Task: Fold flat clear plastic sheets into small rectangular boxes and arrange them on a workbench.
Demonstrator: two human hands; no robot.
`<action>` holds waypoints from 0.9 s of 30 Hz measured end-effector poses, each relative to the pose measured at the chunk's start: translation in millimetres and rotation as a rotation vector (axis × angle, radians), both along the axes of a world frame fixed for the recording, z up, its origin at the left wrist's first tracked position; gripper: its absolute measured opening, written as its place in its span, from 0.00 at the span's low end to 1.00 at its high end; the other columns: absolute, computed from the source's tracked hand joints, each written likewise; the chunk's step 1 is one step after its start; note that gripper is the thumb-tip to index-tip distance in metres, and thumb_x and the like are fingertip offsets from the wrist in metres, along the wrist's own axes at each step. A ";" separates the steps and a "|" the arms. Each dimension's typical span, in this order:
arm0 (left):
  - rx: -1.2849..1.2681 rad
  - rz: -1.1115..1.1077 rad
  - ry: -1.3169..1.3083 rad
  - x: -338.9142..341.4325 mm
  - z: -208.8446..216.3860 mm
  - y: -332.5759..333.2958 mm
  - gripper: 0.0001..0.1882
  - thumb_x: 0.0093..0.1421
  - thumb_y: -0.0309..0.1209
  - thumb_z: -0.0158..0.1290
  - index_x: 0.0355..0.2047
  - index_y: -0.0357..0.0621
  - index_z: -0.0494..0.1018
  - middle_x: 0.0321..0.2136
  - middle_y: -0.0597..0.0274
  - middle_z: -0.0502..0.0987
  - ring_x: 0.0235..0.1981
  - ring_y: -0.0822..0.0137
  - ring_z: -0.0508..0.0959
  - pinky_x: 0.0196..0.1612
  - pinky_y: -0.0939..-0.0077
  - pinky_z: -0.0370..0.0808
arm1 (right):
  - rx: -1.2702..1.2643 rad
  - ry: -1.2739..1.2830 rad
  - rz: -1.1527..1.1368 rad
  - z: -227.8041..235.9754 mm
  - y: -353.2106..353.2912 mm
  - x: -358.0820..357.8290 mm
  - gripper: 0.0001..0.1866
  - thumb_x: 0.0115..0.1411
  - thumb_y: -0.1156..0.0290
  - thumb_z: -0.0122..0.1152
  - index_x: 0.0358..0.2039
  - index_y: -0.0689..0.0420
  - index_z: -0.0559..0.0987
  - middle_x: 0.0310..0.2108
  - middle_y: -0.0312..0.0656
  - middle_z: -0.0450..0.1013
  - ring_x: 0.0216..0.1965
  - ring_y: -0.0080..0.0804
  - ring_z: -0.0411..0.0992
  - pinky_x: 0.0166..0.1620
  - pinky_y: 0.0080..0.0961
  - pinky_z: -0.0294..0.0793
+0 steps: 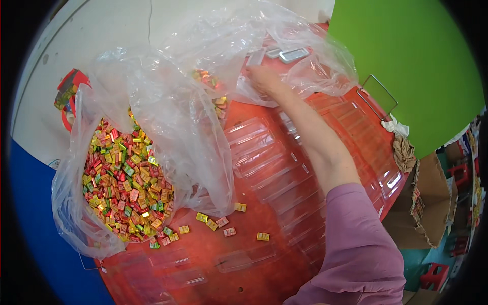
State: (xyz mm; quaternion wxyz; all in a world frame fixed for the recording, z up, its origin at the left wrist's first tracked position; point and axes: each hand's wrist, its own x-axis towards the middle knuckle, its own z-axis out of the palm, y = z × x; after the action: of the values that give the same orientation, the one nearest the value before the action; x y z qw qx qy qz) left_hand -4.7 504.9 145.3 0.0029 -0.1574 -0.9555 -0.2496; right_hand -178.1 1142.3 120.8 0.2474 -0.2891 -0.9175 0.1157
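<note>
My right hand (263, 80) reaches across the table to the mouth of a clear plastic bag (325, 66) at the back. Its fingers are closed at the lower edge of a pale rectangular piece (255, 57), partly hidden by the hand. Silver-grey rectangular frames (294, 54) lie in the bag just right of that piece. At the left, a large open plastic bag (190, 147) holds a heap of small wrapped sweets (127, 178) in red, yellow, orange and green. My left hand is out of view.
Clear compartmented plastic trays (274, 162) cover much of the red table (244, 277). Several loose sweets (229, 232) lie near the bag. A red packet (72, 91) sits at far left. A wire handle (378, 96) and an open cardboard box (427, 198) are at right.
</note>
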 end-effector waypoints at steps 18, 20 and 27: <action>-0.011 -0.018 -0.117 -6.1 -13.2 1.5 0.12 0.60 0.33 0.55 0.43 0.42 0.77 0.45 0.38 0.74 0.48 0.45 0.74 0.51 0.61 0.72 | 0.085 0.158 -0.055 -86.1 100.3 -47.2 0.16 0.44 0.64 0.57 0.31 0.59 0.82 0.33 0.57 0.76 0.38 0.51 0.76 0.44 0.40 0.74; -0.082 0.115 -0.074 4.9 -8.6 -3.7 0.13 0.60 0.34 0.55 0.43 0.42 0.77 0.46 0.39 0.74 0.49 0.46 0.74 0.52 0.61 0.72 | -0.278 0.196 -0.093 -54.4 11.1 -72.4 0.16 0.45 0.62 0.58 0.29 0.60 0.82 0.31 0.56 0.77 0.36 0.49 0.77 0.43 0.38 0.75; 0.064 -0.374 0.066 -8.2 -32.8 -37.4 0.15 0.59 0.35 0.56 0.41 0.36 0.76 0.39 0.46 0.76 0.40 0.52 0.76 0.49 0.58 0.73 | -0.274 0.331 -0.281 25.6 29.5 61.9 0.22 0.46 0.54 0.61 0.30 0.63 0.81 0.25 0.53 0.77 0.30 0.43 0.77 0.38 0.35 0.75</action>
State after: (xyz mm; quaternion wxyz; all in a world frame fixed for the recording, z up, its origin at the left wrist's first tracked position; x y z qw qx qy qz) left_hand -12.9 467.4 112.5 -0.0070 -0.3402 -0.9005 -0.2708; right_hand -116.2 1171.8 146.3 0.3665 -0.4217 -0.7911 0.2491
